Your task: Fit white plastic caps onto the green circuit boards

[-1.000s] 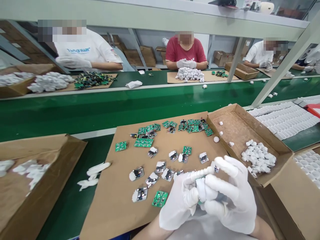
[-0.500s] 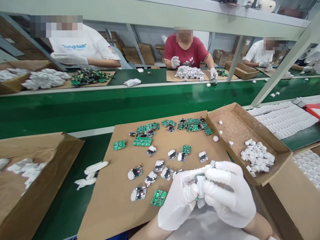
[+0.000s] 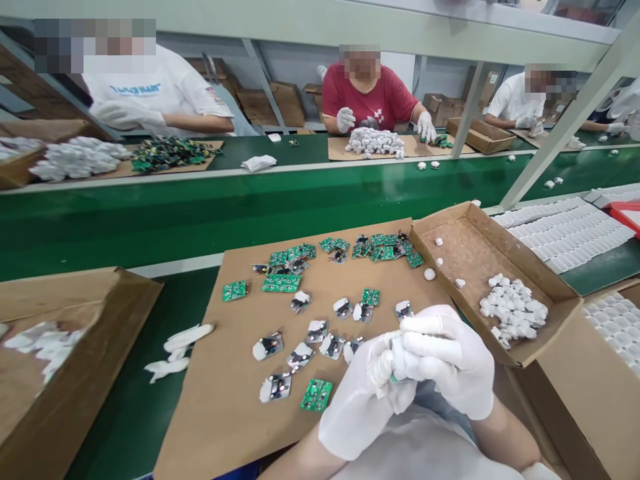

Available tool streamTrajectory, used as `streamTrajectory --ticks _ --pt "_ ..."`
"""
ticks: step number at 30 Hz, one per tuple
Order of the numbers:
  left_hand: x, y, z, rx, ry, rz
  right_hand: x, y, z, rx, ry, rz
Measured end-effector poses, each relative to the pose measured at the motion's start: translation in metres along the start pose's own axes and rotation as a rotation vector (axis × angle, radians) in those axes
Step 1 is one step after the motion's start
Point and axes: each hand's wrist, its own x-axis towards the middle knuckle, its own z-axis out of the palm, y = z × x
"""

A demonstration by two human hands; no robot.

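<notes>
Both my hands wear white gloves and meet at the lower right of the cardboard sheet. My left hand is closed round a small circuit board, of which only a green sliver shows under the fingers. From the other side, the fingers of my right hand press on the same board; most of it is hidden. To the left of my hands lie several circuit boards with white pads on their component side. A bare green circuit board rests face down close to my left wrist.
A cardboard tray with a heap of small white pieces stands at right. More green boards lie along the cardboard sheet's far side. At left is an open carton. Co-workers sit beyond the green conveyor.
My hands have moved slightly up and left, and the fingers of my right hand now cover more of the board. Across the conveyor, a co-worker's hand has shifted to the green boards.
</notes>
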Motion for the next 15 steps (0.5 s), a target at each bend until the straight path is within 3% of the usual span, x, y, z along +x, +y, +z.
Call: streamTrajectory --ticks 3,6,11,15 --pt "0.001 -0.002 -0.002 0.041 -0.012 0.022 0.002 0.0 -0.004 0.055 -0.064 -0.011" --pt "0.001 -0.006 -0.006 0.086 0.024 0.032 0.009 -0.003 -0.005 -0.053 -0.081 -0.073" --pt "-0.007 -0.007 -0.003 0.099 0.087 0.041 0.018 -0.009 -0.007 0.075 -0.226 0.016" --pt "-0.008 -0.005 0.0 0.011 0.087 0.069 0.01 -0.007 -0.017 0.12 -0.177 0.076"
